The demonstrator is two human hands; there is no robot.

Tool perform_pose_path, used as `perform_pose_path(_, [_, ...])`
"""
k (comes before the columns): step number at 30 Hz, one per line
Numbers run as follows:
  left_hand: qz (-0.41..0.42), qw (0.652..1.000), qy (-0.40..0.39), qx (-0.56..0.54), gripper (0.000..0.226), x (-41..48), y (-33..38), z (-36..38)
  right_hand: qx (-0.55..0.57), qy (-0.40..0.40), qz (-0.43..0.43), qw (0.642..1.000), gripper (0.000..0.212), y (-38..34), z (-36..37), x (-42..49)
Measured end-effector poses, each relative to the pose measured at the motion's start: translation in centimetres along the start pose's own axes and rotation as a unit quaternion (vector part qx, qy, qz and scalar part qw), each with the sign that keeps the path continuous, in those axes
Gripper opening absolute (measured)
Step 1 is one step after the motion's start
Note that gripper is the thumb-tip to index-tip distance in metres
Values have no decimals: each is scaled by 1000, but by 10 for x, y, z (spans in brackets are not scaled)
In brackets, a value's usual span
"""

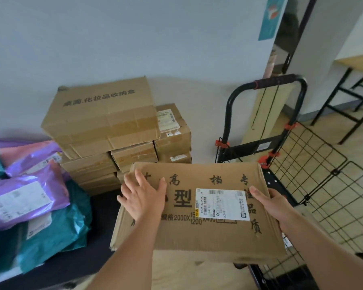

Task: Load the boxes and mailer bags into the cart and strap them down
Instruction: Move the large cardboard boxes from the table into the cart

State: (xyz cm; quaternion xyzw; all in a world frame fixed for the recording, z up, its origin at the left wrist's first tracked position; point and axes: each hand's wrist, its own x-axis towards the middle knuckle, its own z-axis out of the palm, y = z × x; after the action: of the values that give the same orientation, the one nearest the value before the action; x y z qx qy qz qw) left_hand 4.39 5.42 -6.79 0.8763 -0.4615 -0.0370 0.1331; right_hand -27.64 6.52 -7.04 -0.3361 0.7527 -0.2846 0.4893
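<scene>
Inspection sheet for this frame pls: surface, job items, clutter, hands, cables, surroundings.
Surface: light wood floor; dark mat under mailer bags.
Job's things: flat box held beside cart; box stack against wall; mailer bags piled left.
Clutter: nothing seen.
Hands: left hand flat on flat box top; right hand grips its right edge.
Cables: black cord hangs from cart handle.
Surroundings: white wall, teal poster, black-legged table.

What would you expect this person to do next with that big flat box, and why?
Probably swing the flat cardboard box rightward and lower it onto the cart. The left hand lies flat on its top, the right hand grips its right edge, and the cart stands open just right of it.
</scene>
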Motion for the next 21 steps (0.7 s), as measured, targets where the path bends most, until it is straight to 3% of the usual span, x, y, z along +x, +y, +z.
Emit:
perform_pose_path(7, [-3,1000,22,-18,89,-42,57,-3,-22,11,15,1000,55,5,-70,3])
perform_pose_path(13, [-9,999,18,-46,87,-97,131,-5,-64,83,-43,994,63,4,-153,16])
perform_pose_path(18, [-14,995,17,-101,83,-143,199,3,-170,147,-96,970,64,11,-217,35])
perform_pose_path(21, [-9,991,14,-131,81,-171,239,10,-194,193,-87,958,73,16,-256,43])
